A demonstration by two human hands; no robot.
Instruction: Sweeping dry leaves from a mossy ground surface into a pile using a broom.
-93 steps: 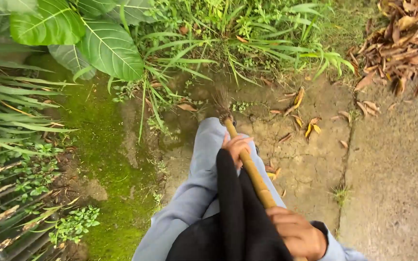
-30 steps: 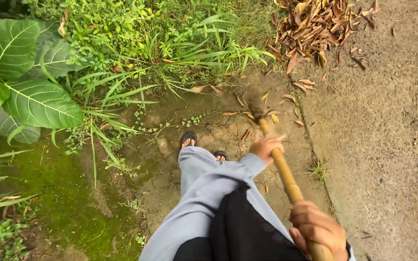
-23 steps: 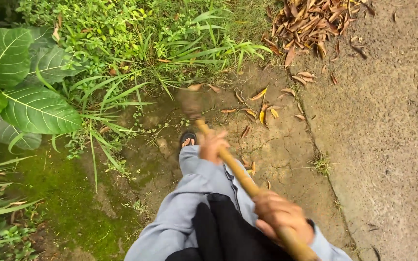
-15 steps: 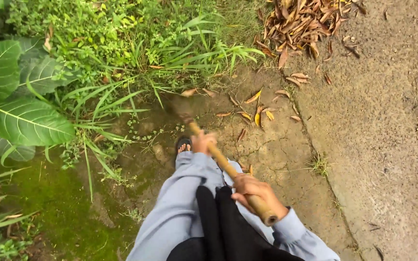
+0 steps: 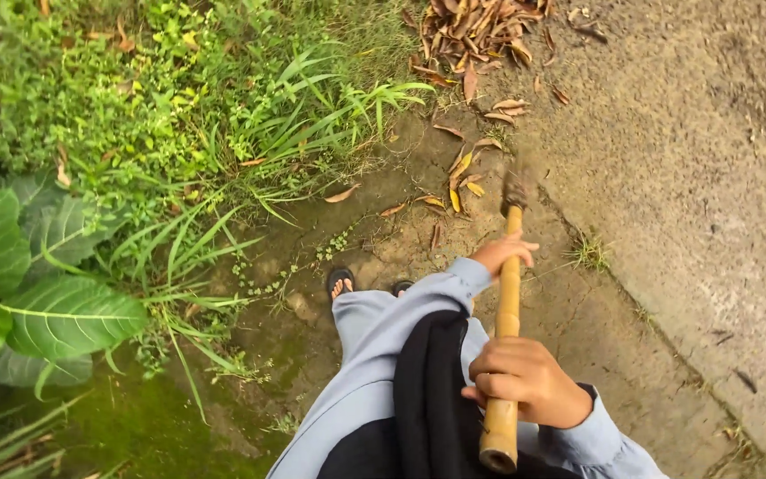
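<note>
— What do the hands hold?

— Both hold one bamboo stick (image 5: 507, 306). The right hand (image 5: 525, 383) is near, its fingers wrapped tight around the stick close to the cut end. The left hand (image 5: 504, 253) is farther along and grasps the same stick, with the fingers partly spread.

— And where is the stick?

— It runs from near to far, almost straight, right of the person's grey clothes. Its far tip is a dark, blurred brush head (image 5: 514, 188), over the cracked ground (image 5: 578, 310), just right of some loose yellow leaves (image 5: 463, 177).

— What else is around?

— A pile of dry leaves (image 5: 472, 31) lies far, grass (image 5: 312, 124) on the left, and a sandal (image 5: 340, 282) shows near the middle.
</note>
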